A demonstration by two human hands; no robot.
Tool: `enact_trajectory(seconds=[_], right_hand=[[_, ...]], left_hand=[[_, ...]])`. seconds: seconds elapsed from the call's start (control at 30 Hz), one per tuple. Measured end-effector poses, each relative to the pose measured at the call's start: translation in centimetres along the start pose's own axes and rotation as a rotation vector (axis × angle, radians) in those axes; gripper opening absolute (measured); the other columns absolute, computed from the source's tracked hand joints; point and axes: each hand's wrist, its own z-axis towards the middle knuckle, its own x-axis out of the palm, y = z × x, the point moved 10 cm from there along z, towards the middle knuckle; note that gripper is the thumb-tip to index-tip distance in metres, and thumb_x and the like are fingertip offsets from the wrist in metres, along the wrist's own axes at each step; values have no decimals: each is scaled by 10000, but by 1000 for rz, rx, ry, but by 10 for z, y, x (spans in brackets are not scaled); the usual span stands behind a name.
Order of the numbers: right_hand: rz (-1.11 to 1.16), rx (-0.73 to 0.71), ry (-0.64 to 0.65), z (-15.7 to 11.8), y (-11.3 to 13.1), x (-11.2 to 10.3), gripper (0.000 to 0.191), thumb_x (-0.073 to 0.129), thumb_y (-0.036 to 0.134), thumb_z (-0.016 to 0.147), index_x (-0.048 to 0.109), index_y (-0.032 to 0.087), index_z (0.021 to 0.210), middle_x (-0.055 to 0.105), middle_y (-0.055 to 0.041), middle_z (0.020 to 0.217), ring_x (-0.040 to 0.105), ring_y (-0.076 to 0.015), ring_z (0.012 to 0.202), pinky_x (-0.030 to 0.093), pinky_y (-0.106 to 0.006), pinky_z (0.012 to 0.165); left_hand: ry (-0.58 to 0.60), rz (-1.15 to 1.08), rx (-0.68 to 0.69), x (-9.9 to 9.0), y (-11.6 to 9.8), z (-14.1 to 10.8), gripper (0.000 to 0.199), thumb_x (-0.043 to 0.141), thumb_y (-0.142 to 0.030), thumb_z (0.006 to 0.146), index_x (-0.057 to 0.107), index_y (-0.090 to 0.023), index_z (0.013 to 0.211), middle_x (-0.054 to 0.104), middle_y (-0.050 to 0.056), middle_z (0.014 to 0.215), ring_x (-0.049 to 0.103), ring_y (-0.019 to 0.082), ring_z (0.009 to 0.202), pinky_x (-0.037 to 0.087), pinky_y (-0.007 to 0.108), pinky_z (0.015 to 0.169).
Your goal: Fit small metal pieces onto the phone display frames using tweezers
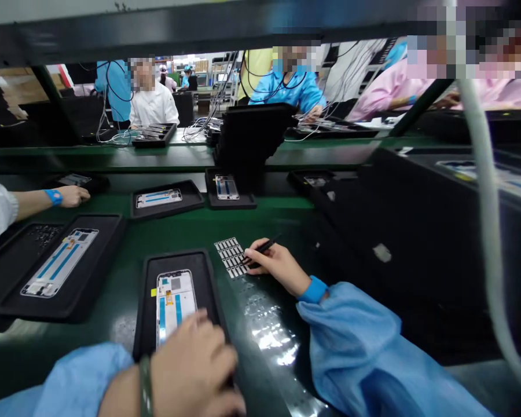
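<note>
My right hand [274, 263], with a blue wristband, is closed on dark tweezers [264, 245]. Their tips reach the right edge of a sheet of small black-and-white labels [231, 258] lying on the green surface. My left hand [195, 365], blurred, covers the lower part of a white phone frame [173, 289] with blue strips. That frame lies in a black foam tray [146, 301], and a yellow tab sticks out at its left. The fingertips of my left hand are smeared and partly hidden, so its grip does not show.
Left of centre, another black tray [106, 243] holds a phone frame [61, 263]. Two more trays [191, 197] [243, 202] stand farther back. A co-worker's hand [72, 196] is at the far left. Black foam pieces [399, 243] fill the right; a pale cable [486, 174] hangs before them.
</note>
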Motion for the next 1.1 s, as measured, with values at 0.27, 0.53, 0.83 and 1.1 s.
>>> enact_trajectory(seconds=[0.27, 0.53, 0.83, 1.1], right_hand=[[38, -13, -19, -7, -4, 0, 378, 740, 406, 599, 508, 160, 769, 561, 26, 683, 606, -108, 610, 579, -258, 527], [105, 8, -33, -11, -4, -6, 361, 750, 369, 591, 519, 158, 769, 594, 11, 705, 641, -129, 665, 588, -264, 577], [-21, -28, -108, -10, -12, -11, 347, 714, 393, 641, 505, 153, 779, 575, 15, 623, 633, -121, 557, 561, -225, 476], [-162, -140, -223, -8, -8, -28, 354, 674, 459, 666, 523, 160, 778, 583, 11, 612, 649, -145, 554, 574, -256, 486]], left_hand=[[181, 204, -876, -18, 252, 43, 351, 509, -355, 853, 504, -156, 1142, 539, 85, 1147, 554, 199, 982, 479, 418, 817], [251, 172, -761, 4, 249, 52, 407, 505, -378, 850, 472, -171, 1199, 480, 104, 1254, 500, 238, 1100, 428, 475, 900], [420, -142, -82, 44, 73, 57, 562, 420, -545, 831, 351, -296, 1330, 262, 86, 1466, 151, 282, 1365, 102, 588, 1066], [347, -75, -19, 55, 58, 70, 576, 342, -619, 823, 382, -332, 1321, 295, 125, 1448, 215, 324, 1341, 127, 612, 1040]])
